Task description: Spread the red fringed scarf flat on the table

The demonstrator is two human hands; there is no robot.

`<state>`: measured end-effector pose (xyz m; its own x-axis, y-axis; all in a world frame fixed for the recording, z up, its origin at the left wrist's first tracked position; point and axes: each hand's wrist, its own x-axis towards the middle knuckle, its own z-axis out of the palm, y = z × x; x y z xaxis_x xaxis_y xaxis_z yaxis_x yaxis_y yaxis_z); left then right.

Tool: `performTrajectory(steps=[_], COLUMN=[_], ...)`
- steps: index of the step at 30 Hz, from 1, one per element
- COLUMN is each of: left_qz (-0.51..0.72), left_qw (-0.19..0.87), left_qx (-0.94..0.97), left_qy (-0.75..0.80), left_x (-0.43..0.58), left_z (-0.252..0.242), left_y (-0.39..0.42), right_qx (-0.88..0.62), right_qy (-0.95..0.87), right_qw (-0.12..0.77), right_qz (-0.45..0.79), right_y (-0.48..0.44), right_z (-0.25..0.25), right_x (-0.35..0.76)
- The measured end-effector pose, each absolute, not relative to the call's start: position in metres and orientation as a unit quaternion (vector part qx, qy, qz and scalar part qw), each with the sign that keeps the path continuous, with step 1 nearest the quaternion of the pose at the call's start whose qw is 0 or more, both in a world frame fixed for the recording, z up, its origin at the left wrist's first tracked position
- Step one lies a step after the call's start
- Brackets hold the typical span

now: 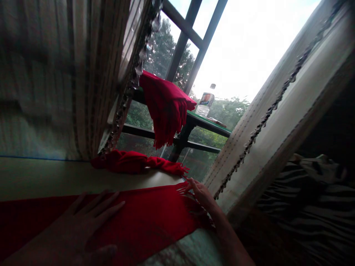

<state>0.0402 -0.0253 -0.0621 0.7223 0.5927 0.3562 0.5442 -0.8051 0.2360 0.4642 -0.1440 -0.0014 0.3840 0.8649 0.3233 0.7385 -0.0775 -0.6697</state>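
A red scarf (146, 212) with a fringed end lies spread across the pale surface in front of me. My left hand (80, 225) rests on it with the fingers spread, near the left part of the cloth. At the scarf's right end, my right hand (198, 192) pinches at the fringe by the far corner, thumb and fingers close together. Behind the spread scarf, a second red scarf (129, 162) lies bunched up, its fringe pointing right. More folded red cloth (166, 98) with fringe hangs over a ledge at the window.
On the green-topped ledge stands a plastic bottle (205, 101), with a small flat item (217, 121) beside it. Sheer curtains (83, 74) with beaded trim hang at left, and another curtain (277, 122) at right. Zebra-striped fabric (310, 199) lies in shade at right.
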Motion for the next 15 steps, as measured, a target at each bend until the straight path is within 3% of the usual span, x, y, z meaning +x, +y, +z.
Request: performTrajectory(steps=[15], left_qz=[0.217], left_qw=[0.07], left_qx=[0.927], left_qy=[0.298], left_x=[0.039], left_z=[-0.061], left_y=[-0.025], right_qx=[-0.765], right_qy=[-0.508], right_qw=[0.396], right_qz=[0.006], right_y=[-0.146], right_z=[-0.001], right_x=[0.477])
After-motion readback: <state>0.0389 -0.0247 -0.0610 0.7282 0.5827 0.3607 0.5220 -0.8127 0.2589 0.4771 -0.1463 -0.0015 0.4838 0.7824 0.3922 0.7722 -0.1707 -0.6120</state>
